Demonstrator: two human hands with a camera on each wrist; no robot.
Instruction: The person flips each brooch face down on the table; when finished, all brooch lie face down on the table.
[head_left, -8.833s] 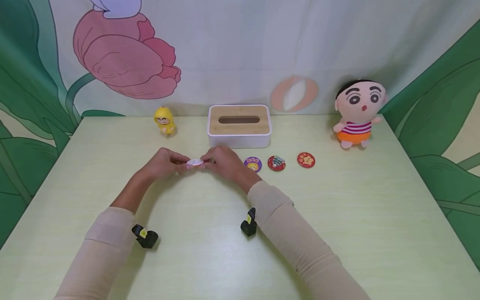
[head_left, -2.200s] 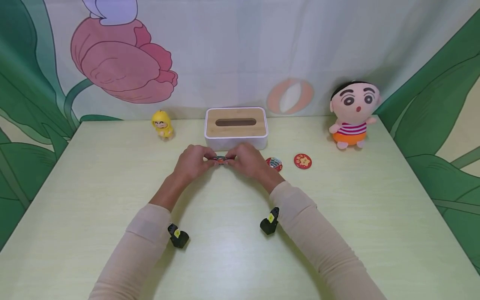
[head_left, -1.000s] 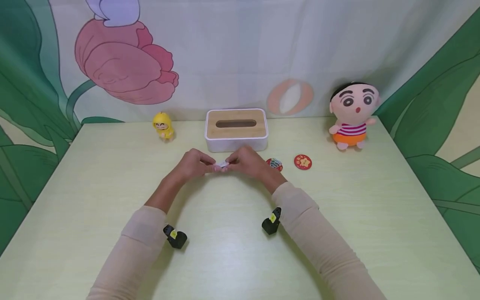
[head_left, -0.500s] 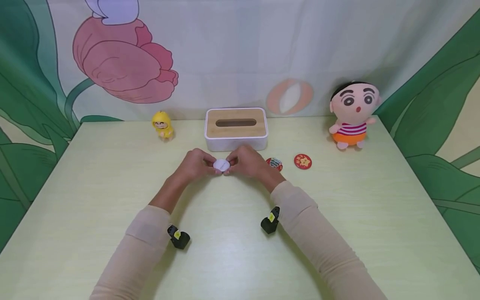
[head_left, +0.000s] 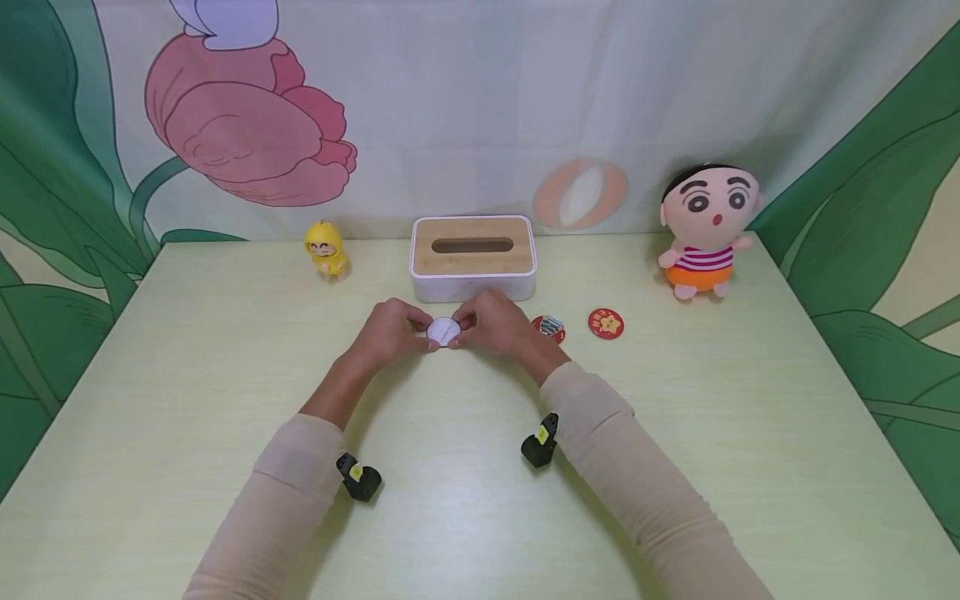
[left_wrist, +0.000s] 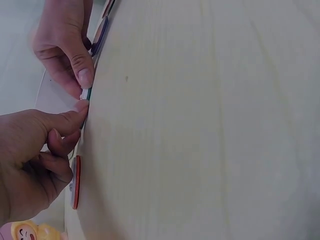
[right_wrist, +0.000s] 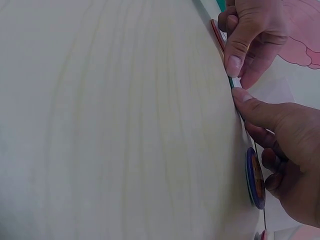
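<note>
Since a second earlier the round badge (head_left: pixel 444 332) had turned from edge-on to flat, plain white back up. Left hand (head_left: pixel 392 330) and right hand (head_left: pixel 497 323) each pinched its rim, low over the table (head_left: pixel 187 350) before the tissue box (head_left: pixel 472 256).

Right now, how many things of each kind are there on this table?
Discs: 5: held disc, red disc under left hand, purple disc under right hand, striped disc, star disc
Toys: 2: yellow toy, doll
Box: 1
Total: 8
</note>
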